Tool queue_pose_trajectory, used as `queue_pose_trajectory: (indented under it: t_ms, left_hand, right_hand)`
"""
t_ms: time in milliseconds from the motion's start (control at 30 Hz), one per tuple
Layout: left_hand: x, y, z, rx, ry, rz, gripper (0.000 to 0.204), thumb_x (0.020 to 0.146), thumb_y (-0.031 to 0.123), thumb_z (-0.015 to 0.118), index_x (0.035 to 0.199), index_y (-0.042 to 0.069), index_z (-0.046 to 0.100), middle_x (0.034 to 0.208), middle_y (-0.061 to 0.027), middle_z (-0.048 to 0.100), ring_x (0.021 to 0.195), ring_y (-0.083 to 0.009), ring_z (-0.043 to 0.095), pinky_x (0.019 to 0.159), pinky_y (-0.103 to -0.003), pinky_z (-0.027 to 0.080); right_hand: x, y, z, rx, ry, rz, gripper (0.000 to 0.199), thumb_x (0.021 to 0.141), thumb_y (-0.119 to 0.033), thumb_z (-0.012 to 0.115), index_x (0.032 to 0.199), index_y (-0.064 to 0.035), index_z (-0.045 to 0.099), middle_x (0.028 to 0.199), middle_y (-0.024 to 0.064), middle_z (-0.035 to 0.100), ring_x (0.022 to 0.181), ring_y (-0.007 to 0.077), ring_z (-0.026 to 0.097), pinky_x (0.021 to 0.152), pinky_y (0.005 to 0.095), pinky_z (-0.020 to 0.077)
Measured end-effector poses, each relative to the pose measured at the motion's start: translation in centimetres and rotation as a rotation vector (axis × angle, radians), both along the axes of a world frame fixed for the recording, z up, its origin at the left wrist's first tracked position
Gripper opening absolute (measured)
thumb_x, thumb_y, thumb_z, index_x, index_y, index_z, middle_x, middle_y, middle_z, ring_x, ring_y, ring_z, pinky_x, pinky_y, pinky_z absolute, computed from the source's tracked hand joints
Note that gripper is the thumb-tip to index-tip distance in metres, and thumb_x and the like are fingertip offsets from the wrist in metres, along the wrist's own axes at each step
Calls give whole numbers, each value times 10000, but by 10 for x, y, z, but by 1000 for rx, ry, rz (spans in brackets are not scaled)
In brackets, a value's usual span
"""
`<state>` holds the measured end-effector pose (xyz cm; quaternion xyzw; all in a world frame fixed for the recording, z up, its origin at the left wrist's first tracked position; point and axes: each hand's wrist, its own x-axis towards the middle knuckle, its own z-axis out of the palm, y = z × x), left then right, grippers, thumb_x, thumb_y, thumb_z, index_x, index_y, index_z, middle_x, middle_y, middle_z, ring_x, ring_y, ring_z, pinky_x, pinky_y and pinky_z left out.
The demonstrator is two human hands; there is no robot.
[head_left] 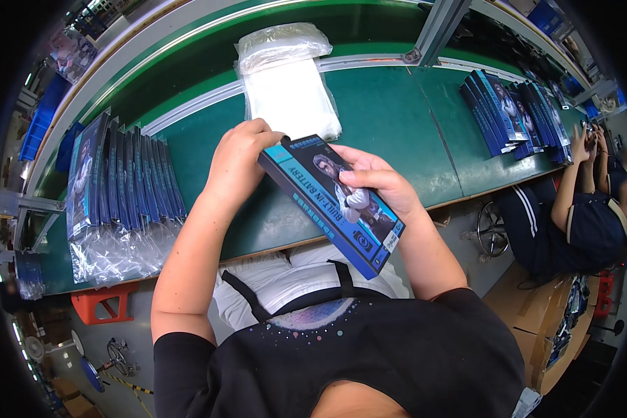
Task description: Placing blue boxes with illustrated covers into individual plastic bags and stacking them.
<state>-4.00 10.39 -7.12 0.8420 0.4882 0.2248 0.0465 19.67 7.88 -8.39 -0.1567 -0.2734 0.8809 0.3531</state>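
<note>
A flat blue-and-black product box (338, 202) with a printed picture is tilted in front of me, over the near edge of the green table. My right hand (380, 177) grips its right side, thumb on the printed face and fingers underneath. At the box's upper left corner my left hand (247, 150) has its fingers curled closed; a small dark piece shows by the fingertips, too small to name. Beyond the box lies a stack of clear plastic bags (285, 87), its white lower part flat and its far end folded over.
Several similar boxes in clear bags (122, 177) stand in a row at the left, loose bag ends toward me. More boxes (512, 115) lean at the right, near another person (578, 202). An orange stool (104, 304) is below left; an open carton (543, 320) stands at lower right.
</note>
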Motion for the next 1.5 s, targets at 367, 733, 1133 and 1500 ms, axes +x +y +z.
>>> queue_pose_trajectory:
  t_ms: [367, 733, 1133, 1500]
  left_hand:
    - [-3, 9, -1, -83, -484, 115, 144, 793, 8, 628, 922, -10, 688, 847, -73, 586, 754, -164, 579, 671, -267, 465]
    - [-5, 0, 18, -526, -836, 333, 181, 820, 49, 605, 964, -16, 693, 769, -47, 650, 640, -109, 592, 597, -237, 476]
    - [0, -30, 27, -141, -383, 84, 365, 804, -51, 583, 1149, 51, 641, 743, -36, 583, 651, -100, 539, 666, -243, 479]
    - [15, -41, 4, -860, -1818, 231, 319, 850, 125, 645, 1115, -29, 557, 1028, -122, 634, 918, -198, 624, 818, -339, 514]
  right_hand:
    - [-14, 18, 5, 42, 13, 40, 576, 812, -55, 621, 1322, 75, 385, 1137, 144, 601, 942, 164, 635, 816, 270, 524]
    - [-4, 29, 6, 213, -302, -85, 562, 803, -7, 639, 1301, 84, 394, 1125, 153, 609, 959, 176, 635, 833, 290, 522]
    - [-28, 14, -1, 217, -406, -454, 300, 817, -51, 668, 1053, 28, 500, 958, 125, 627, 821, 129, 618, 734, 255, 512]
    - [-29, -12, 3, 477, -630, -266, 261, 768, -98, 756, 938, 5, 587, 831, 53, 624, 676, 44, 554, 571, 190, 431]
